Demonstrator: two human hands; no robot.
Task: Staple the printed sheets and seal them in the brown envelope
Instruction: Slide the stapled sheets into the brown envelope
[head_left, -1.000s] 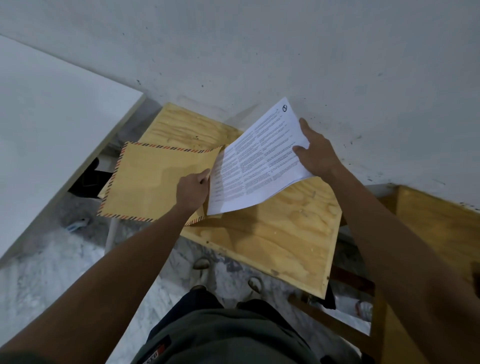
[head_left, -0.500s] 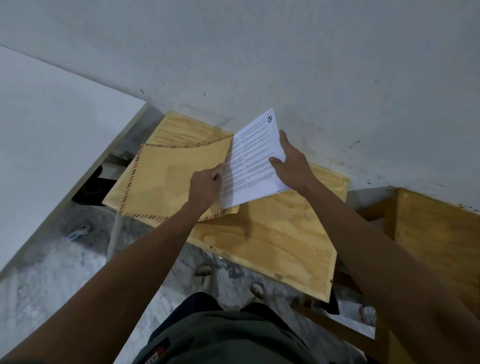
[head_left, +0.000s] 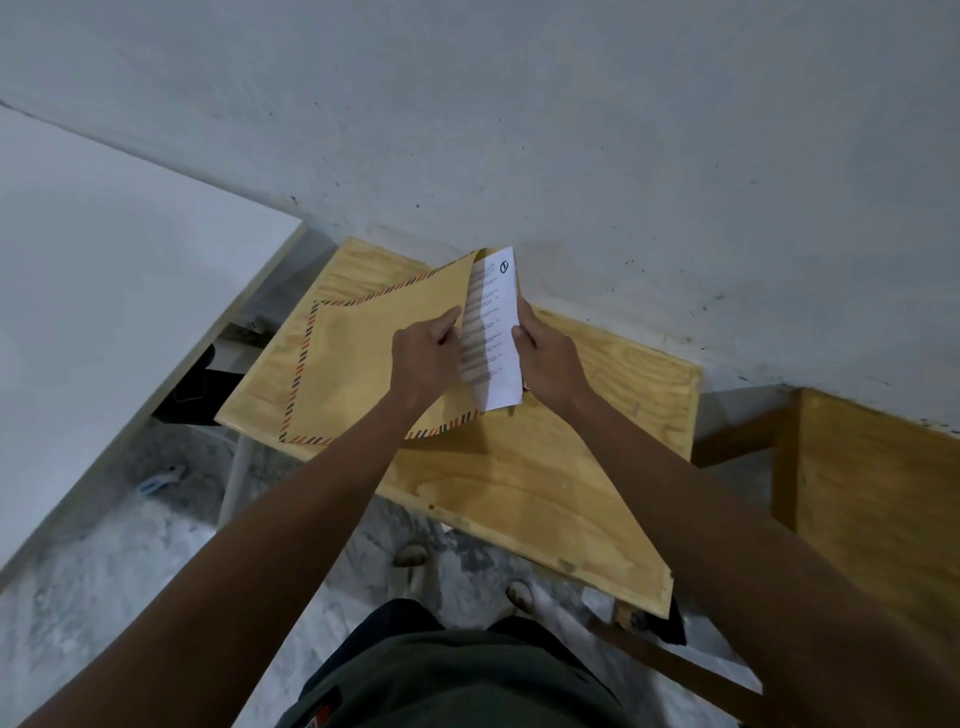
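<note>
— Two hands are seen; how are they used?
— The brown envelope (head_left: 363, 364) is pinched at its mouth by the left hand (head_left: 423, 358), presumably to keep it open on the plywood table (head_left: 571, 467); the printed sheets (head_left: 491, 332), mostly inside, are gripped by the right hand (head_left: 545, 358), fingers curled.

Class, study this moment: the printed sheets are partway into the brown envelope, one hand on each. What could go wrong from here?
1. The left hand grips only the envelope mouth's edge; if the opening closes, the printed sheets may catch and crumple.
2. The right hand holds the sheets by one edge, so pushing could buckle them.
3. The envelope's near corner overhangs the wooden table; it may slide off.
</note>
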